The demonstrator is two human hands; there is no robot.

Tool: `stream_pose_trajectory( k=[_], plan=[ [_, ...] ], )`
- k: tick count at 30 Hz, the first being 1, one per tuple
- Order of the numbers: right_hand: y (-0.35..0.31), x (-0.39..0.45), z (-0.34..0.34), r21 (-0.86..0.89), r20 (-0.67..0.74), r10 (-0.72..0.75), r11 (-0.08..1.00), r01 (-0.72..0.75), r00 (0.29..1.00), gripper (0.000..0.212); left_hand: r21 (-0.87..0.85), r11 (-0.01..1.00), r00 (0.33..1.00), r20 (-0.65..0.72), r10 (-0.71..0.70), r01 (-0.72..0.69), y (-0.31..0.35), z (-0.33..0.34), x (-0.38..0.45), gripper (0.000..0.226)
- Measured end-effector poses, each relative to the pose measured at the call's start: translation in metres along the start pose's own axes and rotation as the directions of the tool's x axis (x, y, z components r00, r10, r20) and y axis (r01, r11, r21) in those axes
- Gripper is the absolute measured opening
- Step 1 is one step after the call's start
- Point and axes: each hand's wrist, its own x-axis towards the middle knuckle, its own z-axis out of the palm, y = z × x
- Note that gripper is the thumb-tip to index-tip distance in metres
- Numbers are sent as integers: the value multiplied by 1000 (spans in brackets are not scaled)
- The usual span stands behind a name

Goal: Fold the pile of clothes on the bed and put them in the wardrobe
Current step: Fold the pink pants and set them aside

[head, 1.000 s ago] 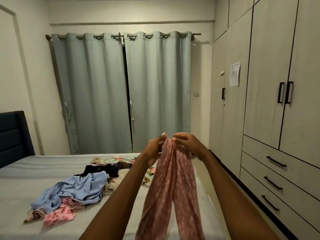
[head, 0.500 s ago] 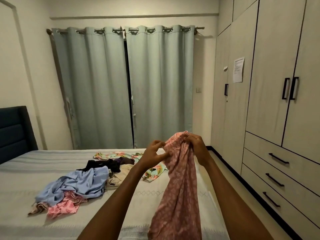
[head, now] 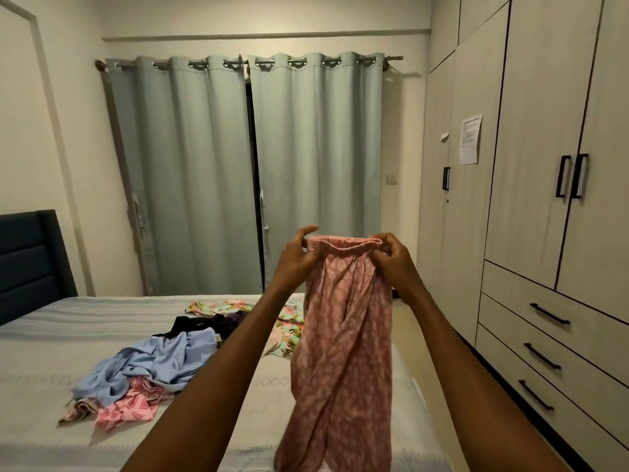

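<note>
Since half a second back, both hands have drawn apart, and the trousers (head: 343, 328) that hung as one bunched rope now show a gathered waistband stretched level between them. I have the right hand (head: 391, 258) curled round the waistband's right end, thumb and fingers pinching the elastic. The left hand (head: 296, 257) pinches the left end below its thumb, though its upper fingers are lifted and spread off the cloth, so that hold looks lighter. Below the grip the two legs hang twisted together down to the frame's bottom edge, over the near corner of the bed (head: 51, 338).

My reading: this piece is only now being opened for folding; the legs need a shake or smoothing before a first fold.

Left of and below the grip, the pile (head: 153, 366) lies unfolded on the bed, well apart from the trousers. Right of the grip the wardrobe (head: 531, 165) stands shut, so putting away has not begun.
</note>
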Motion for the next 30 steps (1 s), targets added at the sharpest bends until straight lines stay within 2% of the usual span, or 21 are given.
stream_pose_trajectory(
  k=[4,6,9,12,13,15,18,21,24,26,28,30],
  plan=[
    [-25,11,-2,2,70,-39,999,39,997,16,-36,997,996,-65,-68,65,16,-15,22,30],
    [-35,19,-2,-8,62,-47,999,48,997,18,-58,993,993,-53,-102,98,26,-26,26,28],
    [-47,32,-3,-31,48,-65,997,67,997,14,-52,979,978,71,-194,198,35,-44,32,39],
    [-58,41,-3,-72,109,-43,996,51,993,29,-25,963,936,241,-255,269,37,-59,35,36],
    [-60,42,-4,-102,129,-9,995,23,992,33,-22,959,922,282,-266,284,35,-63,36,34],
    [-65,42,-8,-199,164,70,979,-36,984,26,-8,949,887,359,-291,315,30,-72,34,38],
    [-65,40,-15,-326,254,211,937,-122,944,20,1,897,752,546,-370,441,19,-81,32,49],
    [-57,41,-17,-259,378,361,925,-277,853,26,-25,808,614,664,-427,589,6,-85,32,53],
    [-41,49,-12,-83,455,461,874,-479,762,27,-90,712,530,732,-427,697,-8,-81,35,41],
    [-23,56,-5,-48,460,511,831,-555,726,28,-130,643,499,750,-435,755,-19,-72,38,36],
    [2,65,4,-65,436,553,806,-588,710,28,-103,613,488,713,-504,783,-35,-55,40,37],
    [25,70,15,-82,380,567,807,-584,731,26,-47,688,571,600,-560,725,-59,-32,42,33]
  ],
)
